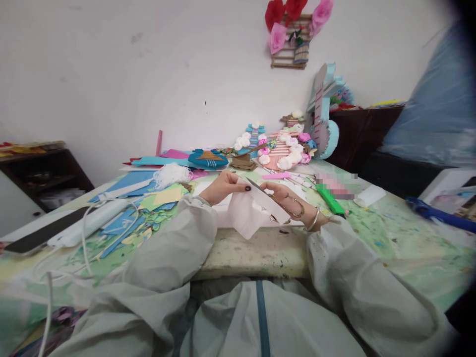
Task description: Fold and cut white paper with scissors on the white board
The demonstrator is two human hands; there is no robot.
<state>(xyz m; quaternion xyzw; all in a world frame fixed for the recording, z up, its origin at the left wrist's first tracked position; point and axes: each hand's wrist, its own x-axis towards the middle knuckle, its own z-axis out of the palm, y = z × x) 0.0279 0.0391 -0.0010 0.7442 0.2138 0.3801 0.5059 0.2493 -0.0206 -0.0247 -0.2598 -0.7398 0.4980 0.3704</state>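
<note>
My left hand [225, 186] pinches the upper edge of a thin white sheet of paper [245, 215], which hangs down in front of the table edge. In my right hand [293, 198] is a pair of scissors [296, 208], its looped handles around my fingers and its blades pointing up and left at the top of the sheet. The blades lie close to my left thumb. Whether they are closed on the paper I cannot tell. More white paper [219, 215] lies flat on the table under my hands.
Paper scraps [148, 218], white yarn [172, 175], a white power strip [87, 223] with a cable and a dark phone-like slab [48, 230] lie left. Paper-flower crafts [282, 148] stand at the back. A green cutter-like tool [330, 198] and a white roll [371, 196] lie right.
</note>
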